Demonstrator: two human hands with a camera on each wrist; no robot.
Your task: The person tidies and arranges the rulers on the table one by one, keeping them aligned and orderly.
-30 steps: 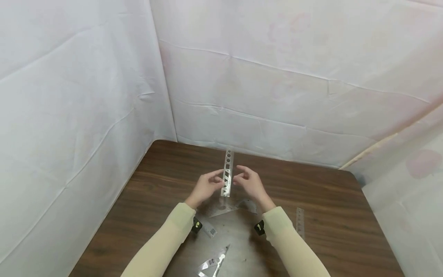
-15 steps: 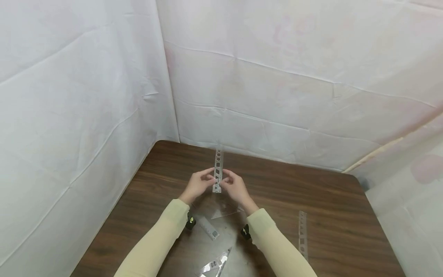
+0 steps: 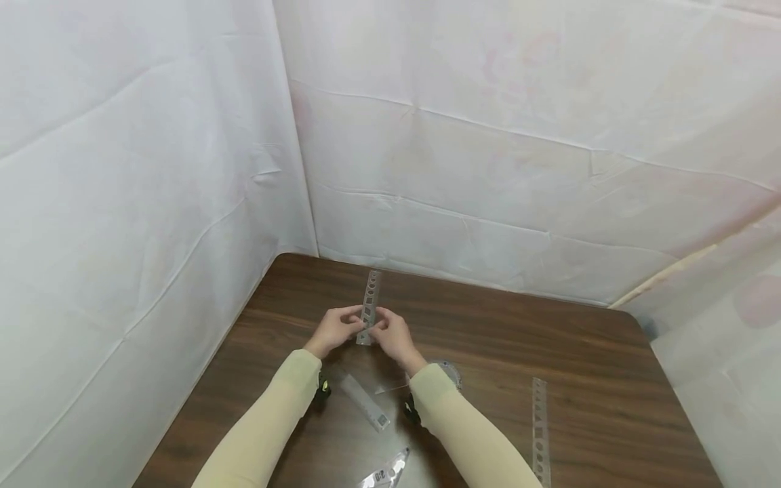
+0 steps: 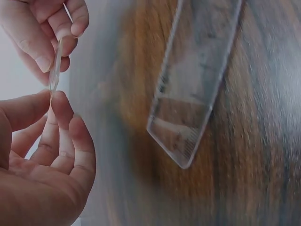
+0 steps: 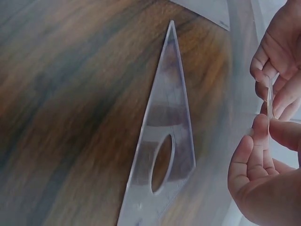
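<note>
Both hands have drifted left and closer together since a second ago, carrying the stencil ruler (image 3: 369, 306) with them. From the head view, the left hand (image 3: 332, 330) and right hand (image 3: 392, 337) pinch its near end from either side, holding it upright above the table (image 3: 549, 339). A flat ruler (image 3: 365, 402) lies near the left wrist, a second stencil ruler (image 3: 538, 431) far right.

Left wrist view: thumb and fingers (image 4: 59, 106) close lightly on the thin edge; the flat ruler (image 4: 195, 80) lies beyond.

Right wrist view: fingertips (image 5: 259, 125) nip the same edge, a clear triangle (image 5: 164, 136) lying on the wood
</note>
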